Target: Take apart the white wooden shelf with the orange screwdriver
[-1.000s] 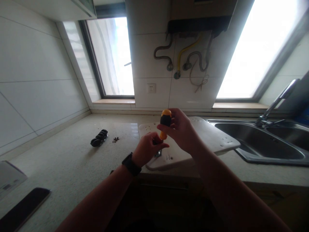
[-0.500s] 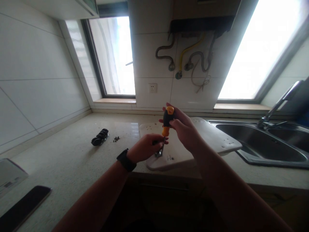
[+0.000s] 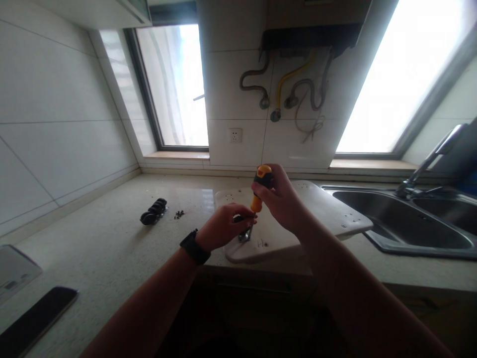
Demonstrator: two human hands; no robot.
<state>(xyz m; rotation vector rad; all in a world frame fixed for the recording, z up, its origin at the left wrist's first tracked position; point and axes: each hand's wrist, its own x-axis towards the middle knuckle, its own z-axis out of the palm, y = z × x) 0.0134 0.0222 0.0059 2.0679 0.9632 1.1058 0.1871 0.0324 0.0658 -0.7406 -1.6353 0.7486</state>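
Over the white board's (image 3: 331, 210) near-left corner, the right hand's (image 3: 280, 195) grip is clamped on a yellow-and-black screwdriver (image 3: 256, 205); the left hand's (image 3: 224, 226) grip meets its shaft, closure indeterminable. Left of the board lie black casters (image 3: 153, 212) and screws (image 3: 179, 215).

The head camera looks forward and down at the board (image 3: 328, 214).

Windows (image 3: 367, 84) blown out, foreground dim, edges stretched
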